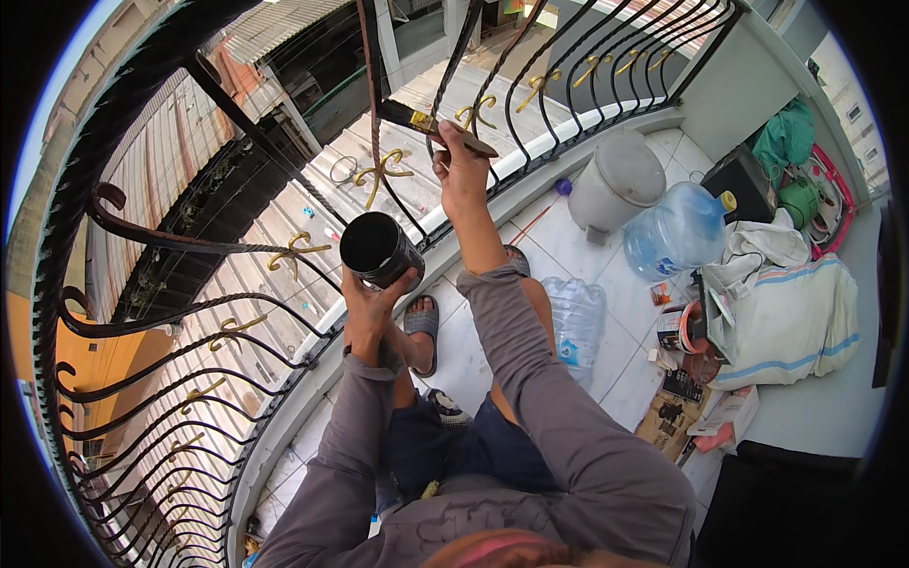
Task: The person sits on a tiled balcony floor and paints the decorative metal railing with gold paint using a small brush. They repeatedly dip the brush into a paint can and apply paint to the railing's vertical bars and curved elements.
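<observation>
My left hand [374,308] is wrapped round a black paint can [402,262], whose open mouth faces up and looks dark inside. In my right hand [461,175] is a paintbrush [473,144], gripped by its brown wooden handle. Its dark bristles point left and meet a twisted bar of the balcony railing [372,85] in the picture; I cannot tell whether they touch. The railing is black and brown wrought iron with gold ornaments [382,177] on its bars. The can is held just inside the railing, below and left of the brush.
On the white tiled floor at right stand a grey lidded bucket [620,180] and a large blue water bottle [684,227]. Nearer lie clear plastic bottles [575,327], an orange-labelled can [674,328] and a white sack [791,322]. Corrugated roofs [156,180] lie beyond the railing.
</observation>
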Demonstrator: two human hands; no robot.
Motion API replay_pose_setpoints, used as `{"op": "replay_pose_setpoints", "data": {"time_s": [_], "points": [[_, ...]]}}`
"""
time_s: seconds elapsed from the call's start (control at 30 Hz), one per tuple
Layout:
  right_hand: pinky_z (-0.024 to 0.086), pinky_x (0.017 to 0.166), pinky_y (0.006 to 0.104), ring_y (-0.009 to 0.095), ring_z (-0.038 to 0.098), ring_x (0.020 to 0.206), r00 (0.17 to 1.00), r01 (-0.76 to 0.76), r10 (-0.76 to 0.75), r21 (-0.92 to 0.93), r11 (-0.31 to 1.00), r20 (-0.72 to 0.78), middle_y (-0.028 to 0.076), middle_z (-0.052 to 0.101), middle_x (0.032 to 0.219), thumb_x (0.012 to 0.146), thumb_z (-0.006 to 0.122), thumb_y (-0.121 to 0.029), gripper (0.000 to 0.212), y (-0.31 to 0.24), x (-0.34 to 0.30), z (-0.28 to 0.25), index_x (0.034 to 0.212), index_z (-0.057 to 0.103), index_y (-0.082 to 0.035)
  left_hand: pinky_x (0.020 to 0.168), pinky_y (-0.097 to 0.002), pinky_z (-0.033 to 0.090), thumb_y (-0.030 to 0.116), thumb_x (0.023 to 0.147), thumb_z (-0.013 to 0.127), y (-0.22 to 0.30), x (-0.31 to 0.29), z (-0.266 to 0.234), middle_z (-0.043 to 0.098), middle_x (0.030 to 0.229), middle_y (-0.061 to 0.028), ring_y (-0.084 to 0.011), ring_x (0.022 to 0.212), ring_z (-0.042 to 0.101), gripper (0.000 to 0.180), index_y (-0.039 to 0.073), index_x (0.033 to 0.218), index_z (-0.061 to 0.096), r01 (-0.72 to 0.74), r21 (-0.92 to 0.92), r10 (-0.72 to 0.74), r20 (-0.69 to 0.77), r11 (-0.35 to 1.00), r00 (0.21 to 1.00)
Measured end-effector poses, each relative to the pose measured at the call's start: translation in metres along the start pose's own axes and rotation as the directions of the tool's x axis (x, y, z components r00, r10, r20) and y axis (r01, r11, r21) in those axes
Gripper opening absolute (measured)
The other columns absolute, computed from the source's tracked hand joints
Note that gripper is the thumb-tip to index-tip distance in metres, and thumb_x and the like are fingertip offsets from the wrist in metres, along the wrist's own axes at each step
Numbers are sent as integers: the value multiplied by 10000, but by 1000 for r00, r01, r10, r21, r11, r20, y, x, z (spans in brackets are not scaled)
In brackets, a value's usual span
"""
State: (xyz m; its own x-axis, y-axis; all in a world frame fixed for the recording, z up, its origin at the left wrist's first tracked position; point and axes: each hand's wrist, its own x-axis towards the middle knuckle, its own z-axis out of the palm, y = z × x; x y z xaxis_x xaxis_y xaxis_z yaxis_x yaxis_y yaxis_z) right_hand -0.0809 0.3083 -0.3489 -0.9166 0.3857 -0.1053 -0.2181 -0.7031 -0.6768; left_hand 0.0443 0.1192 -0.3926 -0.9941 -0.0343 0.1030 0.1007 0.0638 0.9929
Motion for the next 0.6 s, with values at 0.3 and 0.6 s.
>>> {"op": "replay_pose_setpoints", "data": {"time_s": [0.3, 0.6], "points": [[416, 583, 209, 71, 555, 674, 998, -58, 55, 261, 963, 20, 16, 722, 956, 906, 834, -292, 317, 6, 5, -3, 1118, 714, -88, 983, -361, 548, 133, 678, 994, -2, 1, -5, 715, 1200, -126, -228, 1099, 700, 787, 3, 1330, 573, -55, 18, 55, -18, 998, 998], [448, 613, 201, 61, 561, 686, 998, -63, 49, 340, 938, 51, 0, 704, 898, 906, 843, -238, 265, 8, 0, 1, 1092, 708, -106, 991, -356, 544, 156, 691, 992, 3, -1, -5, 707, 1217, -129, -220, 1101, 695, 785, 9, 1335, 567, -108, 41, 109, -28, 993, 994]]}}
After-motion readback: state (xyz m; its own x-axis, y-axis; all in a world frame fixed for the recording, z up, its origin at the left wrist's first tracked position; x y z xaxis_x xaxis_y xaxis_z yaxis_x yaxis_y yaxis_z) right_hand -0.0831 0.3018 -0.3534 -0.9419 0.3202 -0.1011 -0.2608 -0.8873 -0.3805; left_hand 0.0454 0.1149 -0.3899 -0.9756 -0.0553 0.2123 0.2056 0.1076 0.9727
